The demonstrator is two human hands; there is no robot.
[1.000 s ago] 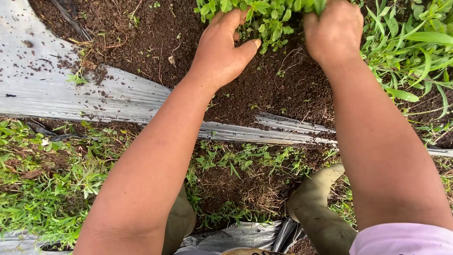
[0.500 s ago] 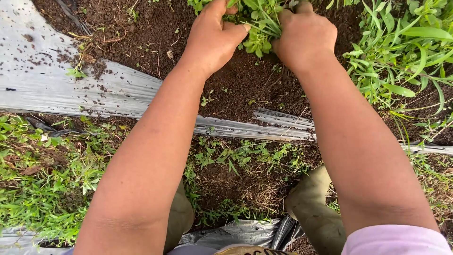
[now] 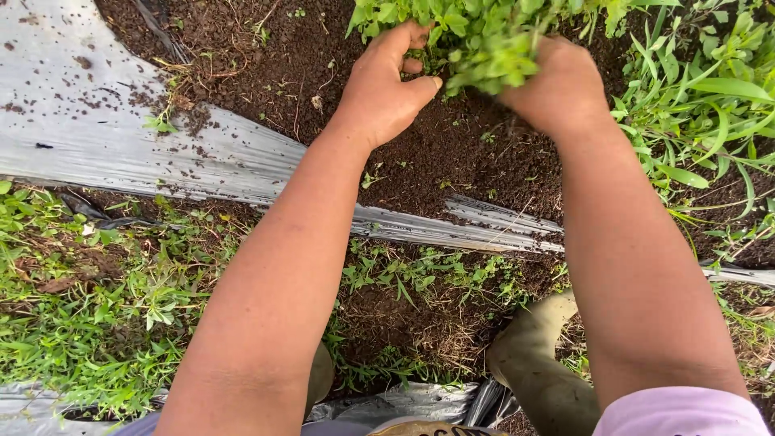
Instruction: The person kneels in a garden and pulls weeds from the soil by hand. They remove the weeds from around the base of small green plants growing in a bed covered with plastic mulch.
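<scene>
Seen from the head camera, a leafy green weed clump [image 3: 476, 36] rooted in dark crumbly soil [image 3: 452, 153] is gripped from both sides: the left hand [image 3: 383, 85] has its fingers curled around the stems, the right hand [image 3: 557, 81] is clenched on the foliage. Crinkled silver plastic sheeting [image 3: 121, 145] is stretched below.

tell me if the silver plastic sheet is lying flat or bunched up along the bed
Mostly flat: the silver plastic sheet lies spread beside the dark soil, speckled with crumbs, only its edge wrinkled.
</scene>
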